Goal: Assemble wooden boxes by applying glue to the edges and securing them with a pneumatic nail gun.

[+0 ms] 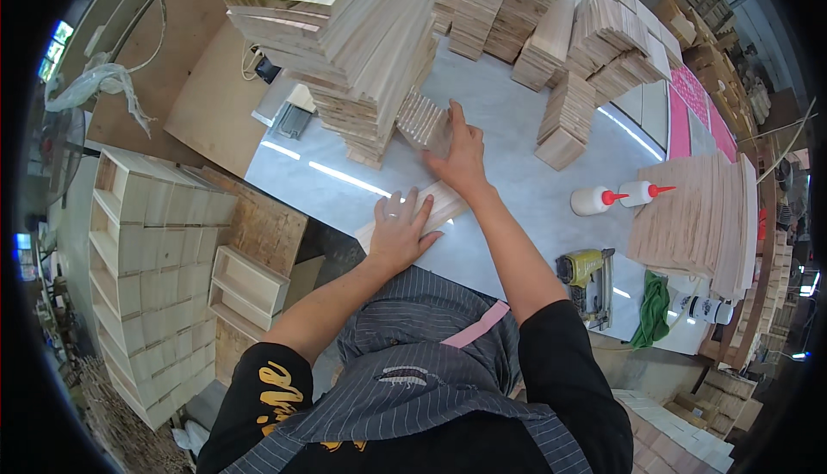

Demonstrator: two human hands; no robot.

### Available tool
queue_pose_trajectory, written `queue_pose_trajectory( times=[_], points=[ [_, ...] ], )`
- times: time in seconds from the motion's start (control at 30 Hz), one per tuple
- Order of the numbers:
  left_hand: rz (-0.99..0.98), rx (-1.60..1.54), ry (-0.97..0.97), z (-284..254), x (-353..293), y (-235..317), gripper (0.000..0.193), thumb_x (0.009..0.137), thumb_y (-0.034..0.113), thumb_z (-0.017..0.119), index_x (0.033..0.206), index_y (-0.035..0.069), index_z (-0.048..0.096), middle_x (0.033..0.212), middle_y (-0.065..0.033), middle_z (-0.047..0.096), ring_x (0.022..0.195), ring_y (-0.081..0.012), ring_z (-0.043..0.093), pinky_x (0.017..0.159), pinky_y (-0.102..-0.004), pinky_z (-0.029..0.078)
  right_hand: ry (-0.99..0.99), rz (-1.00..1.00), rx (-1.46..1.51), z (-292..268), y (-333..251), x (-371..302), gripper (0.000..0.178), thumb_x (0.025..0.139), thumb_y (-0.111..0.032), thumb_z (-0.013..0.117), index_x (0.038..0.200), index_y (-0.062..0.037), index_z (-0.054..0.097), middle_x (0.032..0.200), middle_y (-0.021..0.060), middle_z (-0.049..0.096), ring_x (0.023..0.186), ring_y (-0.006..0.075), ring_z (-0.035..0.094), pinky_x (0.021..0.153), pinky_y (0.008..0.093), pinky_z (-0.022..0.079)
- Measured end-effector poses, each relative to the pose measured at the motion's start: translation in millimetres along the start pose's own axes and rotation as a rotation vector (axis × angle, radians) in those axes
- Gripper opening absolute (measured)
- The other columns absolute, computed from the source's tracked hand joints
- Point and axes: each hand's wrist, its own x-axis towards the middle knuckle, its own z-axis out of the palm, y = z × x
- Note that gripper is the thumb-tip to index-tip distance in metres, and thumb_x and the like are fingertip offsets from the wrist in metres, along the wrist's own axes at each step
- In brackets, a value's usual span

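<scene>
My left hand (398, 231) lies with its fingers spread on a pale wooden board (446, 202) at the table's front edge, pressing it flat. Just beyond the board, my right hand (465, 157) has its thumb and fingers stretched apart. It is beside the near right end of a small stack of wooden slats (419, 119); whether it touches them I cannot tell. Left of these slats rises a tall pile of thin wooden boards (345, 52).
White glue bottles (591, 201) with red tips stand right, near a yellow-green nail gun (586, 274), a green cloth (652, 309) and stacked panels (685, 216). A short block stack (564, 121) is farther back. Stacked wooden boxes (159, 276) stand left; a grey metal staple strip (291, 120) lies behind.
</scene>
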Motion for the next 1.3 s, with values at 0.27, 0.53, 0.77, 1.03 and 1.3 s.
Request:
queue_pose_trajectory(
  times=[0.27,0.53,0.77,1.03,1.3],
  points=[
    [-0.004,-0.022,-0.026,1.7,-7.5,-2.3,0.068,0.090,0.051,0.063,0.143,0.010,0.052,0.146,-0.0183,0.045,0.125,-0.0361,0.046,0.103,-0.0533,0.035,0.001,0.175,0.126,-79.5,6.3,-70.0,0.104,0.067,-0.024,0.092,0.153,-0.0098,0.035,0.139,0.0162,0.055,0.124,0.0345,0.049,0.103,0.0463,0.043],
    [0.184,-0.057,-0.158,-24.9,1.3,12.4,0.089,0.073,0.049,0.081,0.143,0.005,0.048,0.138,-0.0214,0.048,0.121,-0.0394,0.047,0.103,-0.0513,0.035,-0.016,0.436,0.180,-140.5,22.1,-221.3,0.101,0.064,-0.020,0.094,0.149,-0.0094,0.041,0.133,0.0128,0.054,0.112,0.0267,0.056,0.083,0.0387,0.053],
    [0.190,-0.053,-0.189,-0.4,43.2,71.3,0.101,0.064,0.059,0.085,0.142,0.004,0.050,0.117,-0.0166,0.053,0.112,-0.0351,0.048,0.092,-0.0462,0.037,0.016,0.451,0.358,-127.6,26.4,-252.8,0.099,0.065,-0.011,0.091,0.150,-0.0092,0.040,0.144,0.0082,0.052,0.100,0.0189,0.058,0.081,0.0324,0.052],
    [-0.205,-0.879,-0.589,-65.1,49.9,68.0,0.066,0.082,0.038,0.081,0.131,0.001,0.058,0.116,-0.0182,0.065,0.103,-0.0285,0.064,0.089,-0.0398,0.053,0.025,0.408,0.480,-122.4,35.4,-265.5,0.096,0.067,-0.008,0.089,0.150,-0.0086,0.040,0.144,0.0077,0.051,0.102,0.0183,0.059,0.084,0.0328,0.052],
    [-0.733,-2.086,-0.870,-106.9,54.9,49.1,0.084,0.097,0.066,0.042,0.140,-0.006,0.050,0.124,-0.0282,0.063,0.098,-0.0350,0.070,0.088,-0.0447,0.058,0.055,0.404,0.509,-119.9,42.3,-257.4,0.102,0.064,-0.023,0.093,0.151,-0.0099,0.042,0.135,0.0103,0.056,0.104,0.0230,0.060,0.082,0.0356,0.052]
  ],
)
